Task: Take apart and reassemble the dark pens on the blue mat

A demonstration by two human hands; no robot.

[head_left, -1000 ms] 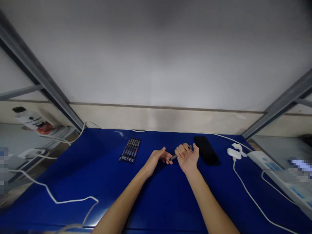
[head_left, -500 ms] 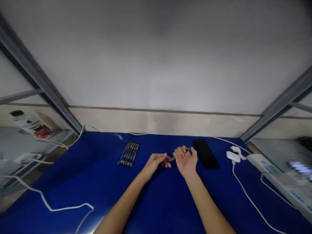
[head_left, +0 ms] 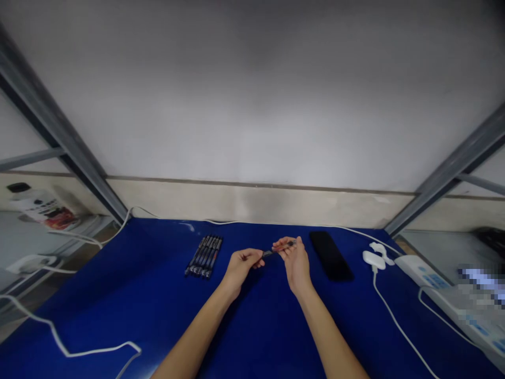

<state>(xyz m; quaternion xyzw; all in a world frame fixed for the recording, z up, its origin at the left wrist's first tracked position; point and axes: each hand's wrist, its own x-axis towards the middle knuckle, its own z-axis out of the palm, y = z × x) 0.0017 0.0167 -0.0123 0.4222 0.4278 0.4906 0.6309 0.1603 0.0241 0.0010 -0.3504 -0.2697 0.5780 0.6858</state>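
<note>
Left hand (head_left: pixel 240 269) and right hand (head_left: pixel 295 265) just apart

Pens (head_left: pixel 203 256) on the table (head_left: pixel 118 316), phone (head_left: pixel 330 256) right of them, power strip (head_left: pixel 445 295) farther right

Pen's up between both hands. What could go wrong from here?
The dark pen sits at the fingertips of the right hand, a light grip, so it might slip and fall onto the blue tabletop. From there it could roll into the black phone beside that hand, or into the row of pens beyond the left hand.
</note>
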